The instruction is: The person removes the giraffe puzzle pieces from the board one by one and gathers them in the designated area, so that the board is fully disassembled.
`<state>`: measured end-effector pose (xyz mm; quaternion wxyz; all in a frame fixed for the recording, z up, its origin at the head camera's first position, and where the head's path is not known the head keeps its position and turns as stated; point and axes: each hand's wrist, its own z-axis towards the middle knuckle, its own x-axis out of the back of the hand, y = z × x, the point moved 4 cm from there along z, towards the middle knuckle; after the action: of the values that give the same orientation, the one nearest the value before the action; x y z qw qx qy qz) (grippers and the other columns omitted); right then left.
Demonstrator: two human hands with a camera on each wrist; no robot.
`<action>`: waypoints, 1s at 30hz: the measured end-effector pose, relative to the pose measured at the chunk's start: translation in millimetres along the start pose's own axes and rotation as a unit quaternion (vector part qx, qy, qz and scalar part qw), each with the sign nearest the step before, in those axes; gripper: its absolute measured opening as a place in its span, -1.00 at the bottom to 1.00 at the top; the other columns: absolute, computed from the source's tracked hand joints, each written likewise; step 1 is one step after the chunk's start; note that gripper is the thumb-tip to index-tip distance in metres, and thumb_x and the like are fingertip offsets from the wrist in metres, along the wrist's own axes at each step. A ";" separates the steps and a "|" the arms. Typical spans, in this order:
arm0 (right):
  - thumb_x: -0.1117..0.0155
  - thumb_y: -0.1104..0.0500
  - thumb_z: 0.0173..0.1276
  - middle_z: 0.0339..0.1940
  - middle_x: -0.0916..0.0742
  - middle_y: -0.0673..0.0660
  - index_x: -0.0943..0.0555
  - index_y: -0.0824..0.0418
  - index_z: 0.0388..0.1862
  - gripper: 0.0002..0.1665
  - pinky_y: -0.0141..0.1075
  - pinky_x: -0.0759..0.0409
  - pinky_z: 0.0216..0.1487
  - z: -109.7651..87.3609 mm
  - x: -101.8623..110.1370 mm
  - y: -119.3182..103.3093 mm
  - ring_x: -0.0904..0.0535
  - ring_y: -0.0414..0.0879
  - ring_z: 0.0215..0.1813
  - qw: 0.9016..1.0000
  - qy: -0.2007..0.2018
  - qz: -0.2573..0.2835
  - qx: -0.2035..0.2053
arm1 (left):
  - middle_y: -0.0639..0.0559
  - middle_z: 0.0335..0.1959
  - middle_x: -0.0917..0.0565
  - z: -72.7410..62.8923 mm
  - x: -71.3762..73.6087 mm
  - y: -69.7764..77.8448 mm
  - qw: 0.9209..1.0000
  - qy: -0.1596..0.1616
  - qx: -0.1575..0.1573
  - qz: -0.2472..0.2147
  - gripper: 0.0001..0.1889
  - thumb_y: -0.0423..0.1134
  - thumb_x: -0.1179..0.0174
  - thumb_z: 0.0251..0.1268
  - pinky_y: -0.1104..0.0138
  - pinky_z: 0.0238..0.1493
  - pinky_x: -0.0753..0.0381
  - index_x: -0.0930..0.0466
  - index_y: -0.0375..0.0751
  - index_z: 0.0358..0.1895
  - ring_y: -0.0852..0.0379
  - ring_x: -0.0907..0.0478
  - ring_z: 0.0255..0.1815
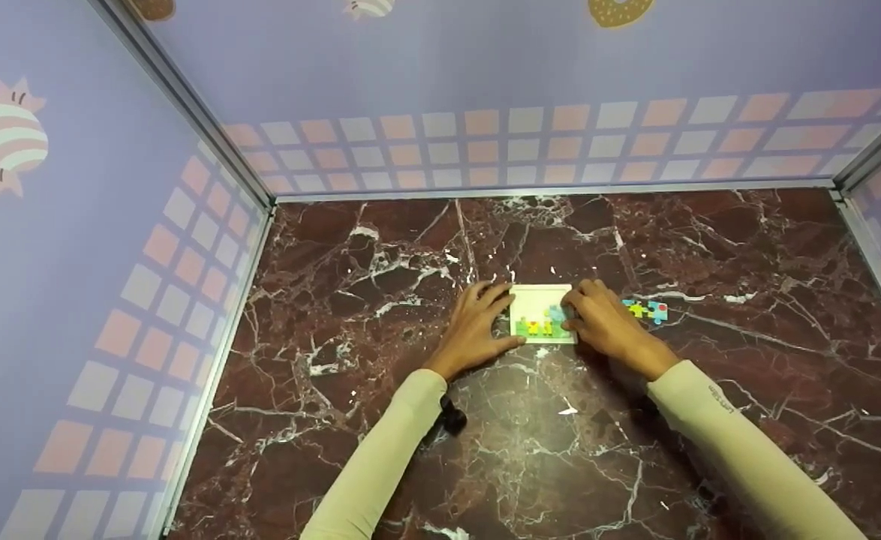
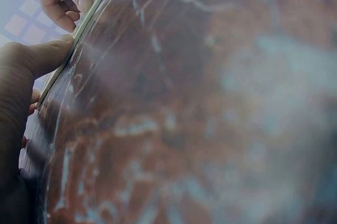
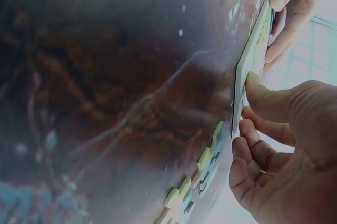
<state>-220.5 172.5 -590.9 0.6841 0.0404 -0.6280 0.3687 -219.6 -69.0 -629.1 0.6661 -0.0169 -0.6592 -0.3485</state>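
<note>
A small square jigsaw tray with a pale frame lies on the dark marbled surface, with green, yellow and red pieces along its near side. My left hand grips the tray's left side, fingers by the far corner and thumb on the near corner. Over the right side of the tray, my right hand curls its thumb and forefinger at a bluish puzzle piece. Its fingertips partly cover that piece. In the right wrist view the right thumb is at the tray's edge.
Several loose joined puzzle pieces, blue, yellow and red, lie just right of my right hand. Purple panels with printed squares enclose the marbled tabletop at the back and sides. Small white flecks dot the top.
</note>
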 end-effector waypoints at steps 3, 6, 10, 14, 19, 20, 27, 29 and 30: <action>-0.68 0.28 0.28 -0.15 -0.67 0.32 -0.71 0.42 -0.06 -0.63 0.16 -0.58 -0.06 -0.2 -0.1 0.3 -0.54 0.27 -0.11 1.000 0.013 0.001 0.004 | 0.06 0.71 -0.37 0.7 -0.5 -0.3 1.000 0.000 -0.001 0.002 -0.13 0.31 -0.46 0.34 -0.18 0.76 -0.06 -0.54 -0.08 0.60 -0.16 -0.13 0.74; -0.69 0.30 0.25 -0.19 -0.67 0.29 -0.68 0.40 -0.06 -0.60 0.14 -0.57 -0.06 -0.8 -0.2 0.2 -0.54 0.25 -0.13 1.000 0.028 0.009 0.006 | 0.06 0.71 -0.37 0.9 -1.3 -0.6 1.000 -0.002 0.000 0.001 -0.13 0.30 -0.45 0.35 -0.18 0.76 -0.06 -0.53 -0.08 0.60 -0.17 -0.12 0.75; -0.66 0.34 0.25 -0.29 -0.67 0.22 -0.61 0.32 -0.08 -0.61 0.11 -0.54 -0.11 -3.2 -0.9 -0.8 -0.54 0.21 -0.17 0.999 0.037 0.021 0.002 | 0.07 0.71 -0.36 0.7 -1.8 -0.5 1.000 -0.005 0.004 -0.003 -0.13 0.29 -0.46 0.36 -0.20 0.76 -0.06 -0.52 -0.08 0.61 -0.17 -0.11 0.75; -0.57 0.37 0.35 -0.32 -0.71 0.19 -0.58 0.26 -0.11 -0.70 0.11 -0.56 -0.19 -5.9 -1.8 -1.1 -0.56 0.20 -0.20 0.999 0.042 0.032 -0.007 | 0.08 0.71 -0.36 0.4 -1.8 -0.3 1.000 -0.005 0.006 -0.002 -0.13 0.30 -0.47 0.35 -0.21 0.75 -0.07 -0.53 -0.07 0.61 -0.17 -0.10 0.76; -0.52 0.38 0.41 -0.32 -0.74 0.17 -0.59 0.22 -0.16 -0.76 0.13 -0.60 -0.20 -8.7 -0.1 -1.8 -0.59 0.20 -0.21 0.997 0.057 0.044 -0.011 | 0.10 0.72 -0.35 0.4 -1.8 -0.6 1.000 -0.006 0.006 0.002 -0.13 0.30 -0.46 0.35 -0.21 0.75 -0.07 -0.53 -0.08 0.61 -0.16 -0.10 0.76; -0.52 0.38 0.40 -0.33 -0.73 0.16 -0.59 0.21 -0.17 -0.76 0.13 -0.60 -0.20 -9.4 0.4 -1.9 -0.60 0.19 -0.21 0.997 0.060 0.046 -0.012 | 0.09 0.72 -0.35 0.5 -2.0 -0.7 1.000 -0.007 0.005 0.003 -0.13 0.30 -0.46 0.35 -0.21 0.75 -0.07 -0.53 -0.08 0.61 -0.16 -0.10 0.76; -0.54 0.39 0.38 -0.29 -0.72 0.18 -0.63 0.21 -0.17 -0.77 0.12 -0.67 -0.19 -16.2 4.3 -0.2 -0.64 0.17 -0.17 0.995 0.078 0.058 -0.023 | 0.08 0.72 -0.35 1.5 -3.2 -0.9 1.000 -0.006 0.000 0.006 -0.13 0.32 -0.44 0.37 -0.24 0.74 -0.07 -0.52 -0.09 0.61 -0.17 -0.11 0.76; -0.54 0.39 0.37 -0.26 -0.73 0.20 -0.64 0.21 -0.15 -0.77 0.11 -0.69 -0.17 -18.9 5.4 1.5 -0.65 0.17 -0.16 0.994 0.080 0.062 -0.033 | 0.08 0.72 -0.35 0.8 -3.1 -1.4 1.000 -0.006 -0.001 0.005 -0.13 0.32 -0.44 0.37 -0.25 0.74 -0.07 -0.52 -0.09 0.61 -0.17 -0.11 0.75; -0.54 0.39 0.38 -0.24 -0.74 0.20 -0.64 0.21 -0.15 -0.77 0.10 -0.70 -0.16 -20.3 6.2 2.6 -0.65 0.16 -0.15 0.994 0.080 0.065 -0.039 | 0.08 0.72 -0.35 0.5 -2.8 -1.4 1.000 -0.006 -0.001 0.006 -0.12 0.32 -0.44 0.36 -0.25 0.74 -0.08 -0.52 -0.09 0.61 -0.18 -0.11 0.75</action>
<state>-205.5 187.7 -590.7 0.7081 -0.0566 -0.5862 0.3896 -220.3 -68.5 -632.1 0.6645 -0.0234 -0.6624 -0.3452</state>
